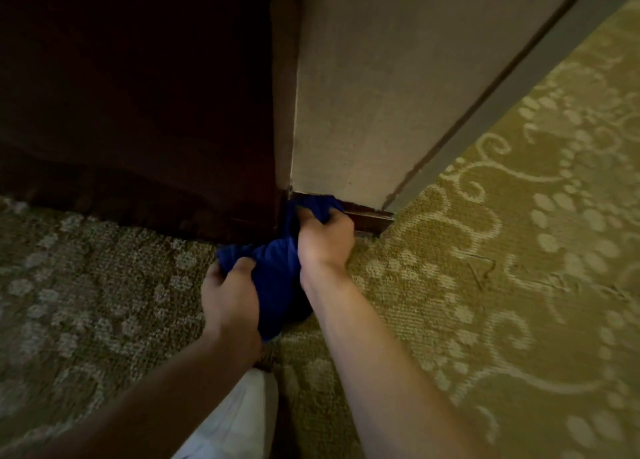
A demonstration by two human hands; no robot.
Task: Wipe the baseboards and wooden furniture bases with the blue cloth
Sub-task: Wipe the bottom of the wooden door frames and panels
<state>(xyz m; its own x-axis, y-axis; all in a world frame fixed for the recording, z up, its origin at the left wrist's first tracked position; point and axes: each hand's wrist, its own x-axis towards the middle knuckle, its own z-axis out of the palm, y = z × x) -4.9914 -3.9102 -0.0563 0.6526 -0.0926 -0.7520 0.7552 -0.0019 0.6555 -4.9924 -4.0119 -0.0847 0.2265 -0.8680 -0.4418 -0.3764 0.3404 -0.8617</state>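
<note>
A person crouches at a wall corner, seen from above their own arms. At twelve o'clock a pale, faintly textured wall (363, 95) ends in a sharp vertical edge; a narrow dark wooden baseboard (369, 220) runs along its foot. To the left of that edge stands a tall piece of dark wooden furniture (138, 95), smooth and nearly black in shadow, its base meeting the floor at about ten o'clock. From two to five o'clock the carpet (519, 250) lies open, a looped olive weave with pale scrolls and dots; more carpet spreads from seven to nine o'clock.

The blue cloth (277, 268), soft and bunched into folds, sits at the centre, its upper end pushed against the baseboard right at the corner. The right hand (323, 238) grips that upper end, fingers curled tight into the fabric against the wood. The left hand (230, 296), nearer, at about six o'clock, clasps the lower bunch, thumb and fingers closed round it. A white shoe (235, 420) shows at the bottom edge.
</note>
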